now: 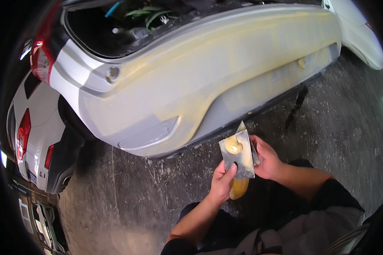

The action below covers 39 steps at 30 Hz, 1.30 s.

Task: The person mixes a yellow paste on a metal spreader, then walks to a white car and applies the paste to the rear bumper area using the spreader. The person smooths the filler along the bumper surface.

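Note:
My left hand [223, 182] grips a flat metal putty plate [244, 163], its thumb pressed on the face. A swirl of cream-yellow body filler [233, 145] sits on the upper part of the plate. Below the plate's lower edge a yellow handle [239, 189] sticks out; whether it belongs to the plate I cannot tell. My right hand [266, 160] is closed at the plate's right side around a thin grey spreader [255, 156], mostly hidden behind the plate. A pale pointed tip [241, 126] shows above the top edge. Beyond both hands stands a car's rear bumper [166, 91], grey with yellowish filler patches.
The bumper's car has an open boot [102, 38] with loose items inside and a red tail light [41, 63]. Another white car [40, 123] stands at the left, and a white body part [361, 34] at the far right. Dark, speckled concrete floor [127, 187] lies below.

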{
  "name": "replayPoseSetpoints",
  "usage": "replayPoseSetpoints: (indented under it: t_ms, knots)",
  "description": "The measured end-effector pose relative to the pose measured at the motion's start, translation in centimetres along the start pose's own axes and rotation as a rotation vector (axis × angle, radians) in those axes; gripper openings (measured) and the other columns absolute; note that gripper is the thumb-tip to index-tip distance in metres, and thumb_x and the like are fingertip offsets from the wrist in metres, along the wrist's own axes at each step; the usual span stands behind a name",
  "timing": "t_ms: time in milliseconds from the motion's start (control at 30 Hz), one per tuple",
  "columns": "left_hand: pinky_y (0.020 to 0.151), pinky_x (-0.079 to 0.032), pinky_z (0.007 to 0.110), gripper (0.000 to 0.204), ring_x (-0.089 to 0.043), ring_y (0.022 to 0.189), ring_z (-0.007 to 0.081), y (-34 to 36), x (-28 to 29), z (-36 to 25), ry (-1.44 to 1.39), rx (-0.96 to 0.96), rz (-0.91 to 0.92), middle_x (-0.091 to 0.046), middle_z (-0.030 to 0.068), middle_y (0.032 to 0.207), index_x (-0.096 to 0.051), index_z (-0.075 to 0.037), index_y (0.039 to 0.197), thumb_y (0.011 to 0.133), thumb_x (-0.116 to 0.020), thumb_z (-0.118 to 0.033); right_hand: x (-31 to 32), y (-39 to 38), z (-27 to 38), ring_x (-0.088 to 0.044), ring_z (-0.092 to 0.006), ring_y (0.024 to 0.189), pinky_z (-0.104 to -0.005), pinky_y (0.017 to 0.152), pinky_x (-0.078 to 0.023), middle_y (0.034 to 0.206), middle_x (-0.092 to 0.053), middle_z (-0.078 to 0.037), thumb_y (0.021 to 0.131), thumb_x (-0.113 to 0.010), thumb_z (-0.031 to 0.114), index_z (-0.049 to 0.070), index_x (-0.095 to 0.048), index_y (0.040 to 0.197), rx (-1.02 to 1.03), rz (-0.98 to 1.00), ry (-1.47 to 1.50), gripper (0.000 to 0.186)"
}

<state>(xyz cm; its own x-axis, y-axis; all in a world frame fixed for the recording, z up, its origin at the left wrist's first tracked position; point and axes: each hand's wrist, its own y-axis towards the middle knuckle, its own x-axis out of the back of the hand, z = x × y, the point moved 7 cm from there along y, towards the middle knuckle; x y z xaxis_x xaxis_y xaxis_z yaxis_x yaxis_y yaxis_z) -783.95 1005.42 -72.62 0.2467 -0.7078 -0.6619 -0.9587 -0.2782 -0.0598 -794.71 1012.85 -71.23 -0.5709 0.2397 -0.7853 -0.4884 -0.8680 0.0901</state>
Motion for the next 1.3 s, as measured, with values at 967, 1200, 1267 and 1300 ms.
replayPoseSetpoints:
  t_ms: [967,1200,1267,1300]
  knots:
    - [0.091,-0.053,0.043,0.037,-0.066,0.104,0.0383,0.7,0.8,-5.3,1.290,-0.853,-0.236,-0.070,0.0168,0.112,-0.065,0.001,0.121,0.085,-0.069,0.003,-2.8,-1.6,0.4,-0.066,-0.0341,0.115,-0.0607,0.098,-0.054,0.123,-0.067,-0.017,0.097,-0.056,0.009,-0.003,-0.060,0.128,-0.336,-0.167,0.206,0.033]
    - [0.089,-0.053,0.045,0.030,-0.067,0.097,0.0366,3.1,2.1,-3.1,1.504,-0.579,-0.167,-0.070,0.0187,0.102,-0.068,-0.002,0.117,0.087,-0.068,-0.003,-2.7,-2.1,3.9,-0.060,-0.0322,0.124,-0.0457,0.104,-0.050,0.131,-0.061,-0.020,0.088,-0.057,-0.005,-0.006,-0.064,0.123,-0.022,-0.058,-0.309,0.036]
    - [0.088,-0.053,0.042,0.024,-0.069,0.093,0.0368,4.5,5.4,-1.0,1.193,-0.166,-0.284,-0.070,0.0226,0.098,-0.067,-0.001,0.116,0.095,-0.064,-0.011,-3.4,-1.1,5.5,-0.055,-0.0327,0.132,-0.0443,0.109,-0.046,0.136,-0.058,-0.023,0.085,-0.053,-0.010,-0.009,-0.064,0.124,0.140,-0.030,-0.257,0.041]
    - [0.088,-0.053,0.040,0.025,-0.069,0.093,0.0364,5.0,6.3,0.4,1.012,-0.010,-0.272,-0.071,0.0225,0.098,-0.066,-0.001,0.117,0.095,-0.064,-0.013,-4.3,0.0,6.2,-0.055,-0.0320,0.129,-0.0445,0.108,-0.045,0.134,-0.060,-0.019,0.084,-0.054,-0.009,-0.006,-0.067,0.122,0.255,0.035,-0.611,0.040]
